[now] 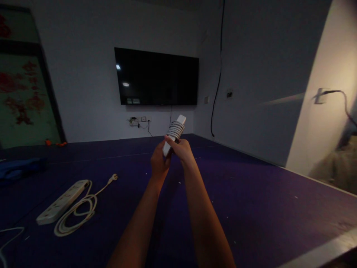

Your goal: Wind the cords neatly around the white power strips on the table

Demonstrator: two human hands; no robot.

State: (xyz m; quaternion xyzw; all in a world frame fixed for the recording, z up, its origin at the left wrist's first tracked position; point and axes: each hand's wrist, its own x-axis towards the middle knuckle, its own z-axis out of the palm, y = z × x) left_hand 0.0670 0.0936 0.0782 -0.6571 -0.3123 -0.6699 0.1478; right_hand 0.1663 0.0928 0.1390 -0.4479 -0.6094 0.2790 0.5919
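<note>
"From the head camera, what are the hands doing?"

"Both are closed on one thing. The left hand (159,158) wraps the lower end of a white bar (182,119), and the right hand (182,149) grips it just above, thumb laid along it."

"And the stripes around it?"

"Pale cord (175,129), wound in tight coils near the upper end. The bar tilts up to the right, held above the purple surface (200,208), out in front of the person."

"What's lying down to the left?"

"A white power strip (63,203), well apart from the hands. Its cable (89,214) loops loosely beside it, and the plug (113,178) points away."

"Beyond the hands?"

"A dark television (157,78) on the wall, with sockets (143,119) below. A black cable (216,95) hangs down the wall to the right."
</note>
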